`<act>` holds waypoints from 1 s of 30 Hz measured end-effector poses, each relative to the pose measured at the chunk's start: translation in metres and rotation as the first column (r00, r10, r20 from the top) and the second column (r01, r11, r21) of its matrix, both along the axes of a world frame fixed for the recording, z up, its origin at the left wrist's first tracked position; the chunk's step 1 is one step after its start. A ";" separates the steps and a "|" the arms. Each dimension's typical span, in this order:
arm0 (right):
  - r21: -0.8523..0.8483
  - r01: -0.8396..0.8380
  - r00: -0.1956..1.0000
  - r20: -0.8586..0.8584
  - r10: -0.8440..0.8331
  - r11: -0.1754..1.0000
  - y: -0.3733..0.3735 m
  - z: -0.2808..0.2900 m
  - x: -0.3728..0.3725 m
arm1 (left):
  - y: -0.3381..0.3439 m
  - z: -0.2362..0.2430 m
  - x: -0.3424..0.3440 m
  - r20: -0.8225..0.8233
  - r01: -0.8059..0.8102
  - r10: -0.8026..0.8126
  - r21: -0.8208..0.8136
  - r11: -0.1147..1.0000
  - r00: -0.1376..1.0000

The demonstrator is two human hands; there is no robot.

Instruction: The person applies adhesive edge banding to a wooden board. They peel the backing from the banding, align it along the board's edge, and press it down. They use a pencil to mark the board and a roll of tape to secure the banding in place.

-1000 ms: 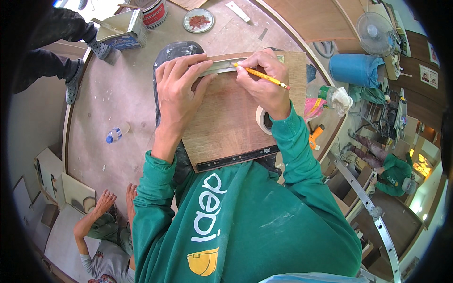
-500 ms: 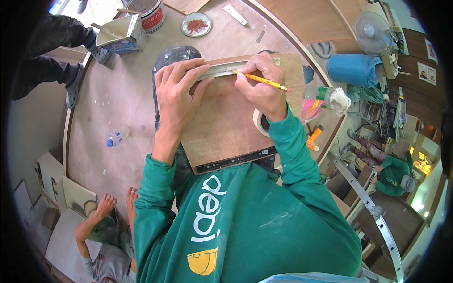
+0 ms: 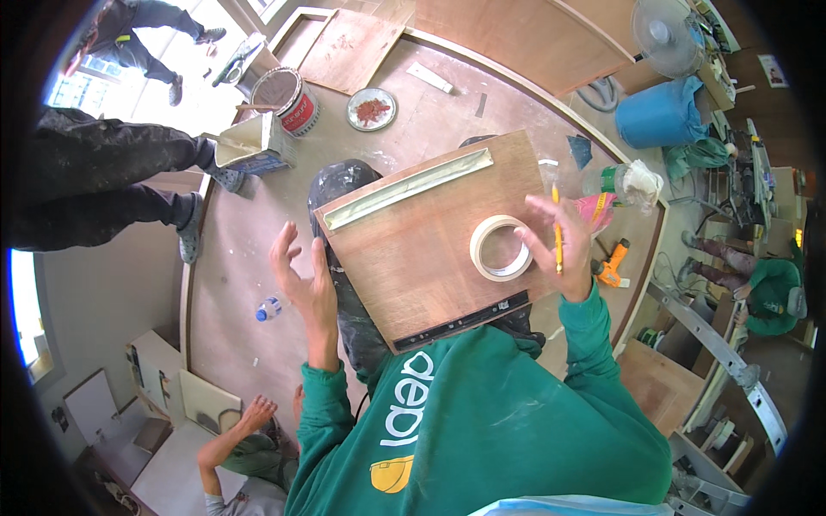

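Note:
A wooden board (image 3: 413, 249) rests across my thighs, with a long pale strip (image 3: 408, 187) along its far part and a black slotted strip (image 3: 456, 323) along its near edge. A roll of pale tape (image 3: 479, 262) lies on its right half. My left hand (image 3: 301, 275) is raised off the board's left edge, fingers apart and holding nothing. At the board's right side, beside the tape roll, my right hand (image 3: 575, 245) holds a yellow pencil (image 3: 558, 225) upright between loosely spread fingers.
Paint bucket (image 3: 284, 103), open carton (image 3: 254, 146), plate of red bits (image 3: 372, 110), white tube (image 3: 430, 77), small bottle (image 3: 268, 310) and orange glue gun (image 3: 613, 262) surround me. Other people (image 3: 120, 150) occupy the left and lower left (image 3: 237, 439); a co-worker (image 3: 766, 292) crouches right, near a metal ladder (image 3: 723, 357).
Both my hands have come off the pale strip and moved apart and down. The pencil has turned upright. The tape roll now shows fully, and the view has shifted.

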State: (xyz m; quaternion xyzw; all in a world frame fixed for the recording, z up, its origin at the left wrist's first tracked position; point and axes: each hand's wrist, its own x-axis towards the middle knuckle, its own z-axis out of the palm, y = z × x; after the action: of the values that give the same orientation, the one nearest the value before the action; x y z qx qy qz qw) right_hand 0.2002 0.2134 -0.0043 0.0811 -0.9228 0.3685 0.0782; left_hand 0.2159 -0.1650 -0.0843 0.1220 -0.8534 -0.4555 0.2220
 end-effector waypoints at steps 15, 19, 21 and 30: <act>-0.316 -0.324 0.940 -0.212 0.267 0.891 -0.096 0.001 0.012 | 0.048 0.037 0.055 0.121 0.252 -0.419 0.640 0.726 0.900; -0.328 -0.092 0.976 -0.216 0.020 0.940 -0.066 -0.005 0.009 | -0.017 -0.016 0.055 0.065 -0.025 -0.014 0.572 0.820 0.998; -0.306 0.110 0.984 -0.101 -0.147 0.946 -0.040 -0.006 0.011 | -0.047 -0.062 0.063 0.124 -0.223 0.186 0.592 0.775 0.975; -0.213 0.371 0.918 -0.067 -0.392 0.904 0.045 -0.025 0.030 | -0.104 -0.331 0.114 0.661 -0.674 0.225 0.572 0.467 0.716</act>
State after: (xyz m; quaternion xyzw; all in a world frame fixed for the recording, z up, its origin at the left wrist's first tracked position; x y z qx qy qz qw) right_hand 0.2306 0.2580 -0.0292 -0.0893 -0.8743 0.4302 0.2064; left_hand 0.3294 -0.2694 -0.4151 0.5485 -0.5220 -0.6523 0.0339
